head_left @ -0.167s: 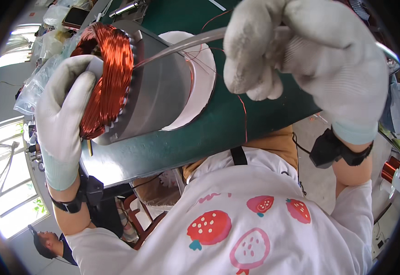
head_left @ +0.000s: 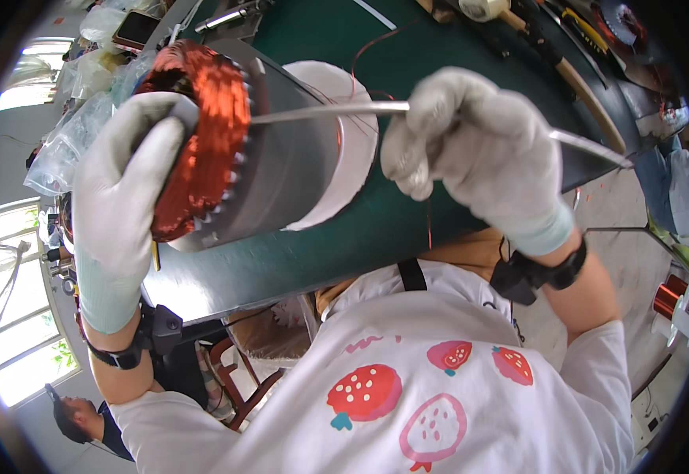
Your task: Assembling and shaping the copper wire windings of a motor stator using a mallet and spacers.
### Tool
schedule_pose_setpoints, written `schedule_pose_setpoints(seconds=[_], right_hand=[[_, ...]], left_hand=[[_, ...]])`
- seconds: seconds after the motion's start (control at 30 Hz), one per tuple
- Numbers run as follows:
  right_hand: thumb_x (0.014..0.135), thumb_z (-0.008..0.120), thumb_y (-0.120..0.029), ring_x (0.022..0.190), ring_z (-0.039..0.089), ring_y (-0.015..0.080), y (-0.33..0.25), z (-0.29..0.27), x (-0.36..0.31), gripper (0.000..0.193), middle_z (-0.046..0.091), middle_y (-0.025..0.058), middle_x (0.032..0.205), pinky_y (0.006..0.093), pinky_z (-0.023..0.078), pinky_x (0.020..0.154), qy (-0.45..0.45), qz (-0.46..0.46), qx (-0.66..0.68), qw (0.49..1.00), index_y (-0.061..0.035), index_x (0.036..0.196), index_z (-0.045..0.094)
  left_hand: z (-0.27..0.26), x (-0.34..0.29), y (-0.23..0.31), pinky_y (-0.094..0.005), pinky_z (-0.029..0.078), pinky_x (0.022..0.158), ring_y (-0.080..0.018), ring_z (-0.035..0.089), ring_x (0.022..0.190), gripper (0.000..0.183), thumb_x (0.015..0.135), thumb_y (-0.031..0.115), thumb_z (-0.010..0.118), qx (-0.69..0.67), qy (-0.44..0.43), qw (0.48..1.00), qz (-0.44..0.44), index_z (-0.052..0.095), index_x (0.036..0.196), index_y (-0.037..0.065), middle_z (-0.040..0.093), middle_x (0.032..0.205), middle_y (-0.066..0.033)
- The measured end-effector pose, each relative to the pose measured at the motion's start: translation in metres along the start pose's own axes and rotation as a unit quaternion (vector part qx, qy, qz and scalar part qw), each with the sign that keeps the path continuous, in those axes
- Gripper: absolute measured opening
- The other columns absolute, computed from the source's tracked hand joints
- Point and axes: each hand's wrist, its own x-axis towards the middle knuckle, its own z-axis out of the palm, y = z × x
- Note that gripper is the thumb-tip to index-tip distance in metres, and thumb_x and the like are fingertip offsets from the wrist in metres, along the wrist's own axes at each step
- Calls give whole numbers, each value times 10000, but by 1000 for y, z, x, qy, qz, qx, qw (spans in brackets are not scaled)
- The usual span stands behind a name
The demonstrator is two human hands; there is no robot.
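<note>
A motor stator with a smooth grey body (head_left: 285,170) lies tilted on the table, its near-left end crowned by a thick copper winding (head_left: 214,150). My gloved left hand (head_left: 115,193) grips that end, thumb and fingers around the winding's rim. In my gloved right hand (head_left: 474,146), to the right of the stator, a long thin pale strip (head_left: 321,111) is pinched. One end of it meets the edge of the winding; the other sticks out behind the hand. Its material is hard to make out. A white ring-shaped piece (head_left: 354,170) shows at the stator's right end.
On the green table (head_left: 297,261), a mallet (head_left: 486,8) and other hand tools lie at the far right. Clear plastic bags (head_left: 72,150) are heaped on the left. A copper wire spool (head_left: 670,297) stands at the right. Another person (head_left: 84,419) is at lower left.
My right hand has moved lower and leftward, and the strip now runs straighter and flatter between it and the winding. The stator and my left hand have shifted slightly right.
</note>
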Motion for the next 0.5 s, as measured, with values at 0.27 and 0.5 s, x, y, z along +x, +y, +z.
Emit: schedule_pose_setpoints(seconds=[0.27,0.5], right_hand=[[1037,487,-359,747,629,231,-30,19,-22,449,675,188,916,344,510,671,119,6,-119,986,68,1093,615],[1001,547,-339,681,544,267,-4,26,-49,317,605,153,797,394,426,573,180,25,27,983,-32,942,601]], left_hand=[[-24,25,2,-387,488,825,-356,625,895,261,966,112,454,86,-260,961,-45,595,1099,-62,622,957,-227],[-26,16,-23,-456,510,764,-420,655,878,146,968,59,514,9,-292,956,-37,591,1063,-21,659,879,-219]])
